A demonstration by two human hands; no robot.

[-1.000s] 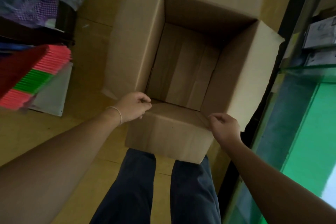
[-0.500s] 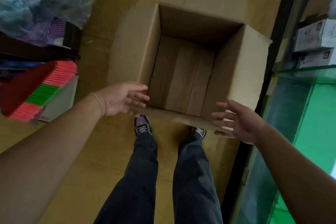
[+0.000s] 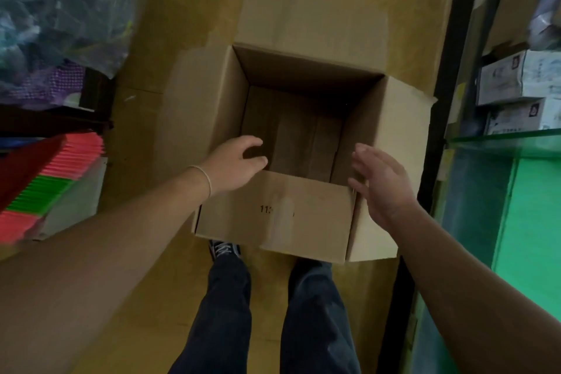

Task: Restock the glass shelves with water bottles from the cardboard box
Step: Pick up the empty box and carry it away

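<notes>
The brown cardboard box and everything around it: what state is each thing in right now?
Brown cardboard box: on the floor, flaps open, nothing visible inside.
Near flap: folded outward toward the person.
Left hand: fingers loosely curled over the near rim, holding nothing.
Right hand: fingers straight, holding nothing.
Glass shelf: white cartons on it, no bottles visible.

The cardboard box [image 3: 303,218] was plain matt brown card, its flaps smooth and creased. Under it the floor [image 3: 188,24] looked glossy yellow. The glass shelf [image 3: 504,140] gleamed greenish; the bags [image 3: 60,9] were crinkled clear plastic.
</notes>
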